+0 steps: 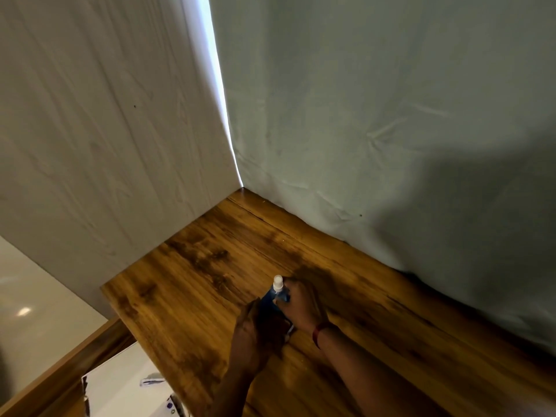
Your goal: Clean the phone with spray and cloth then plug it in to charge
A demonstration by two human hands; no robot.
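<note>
A blue spray bottle [275,291] with a white nozzle stands upright over the wooden table [195,266]. My right hand [301,305] is closed around its upper body from the right; a red band sits on that wrist. My left hand [255,326] is curled close against the bottle's left side and lower part, around a dark flat thing with a pale edge that looks like the phone [284,325], mostly hidden between my hands. No cloth or charger shows.
The table fits into a corner: a pale wood-grain wall [105,145] on the left, a grey-green curtain [376,130] behind. Off the table's left edge, lower down, lie a white box [120,386] and a wooden ledge [60,365].
</note>
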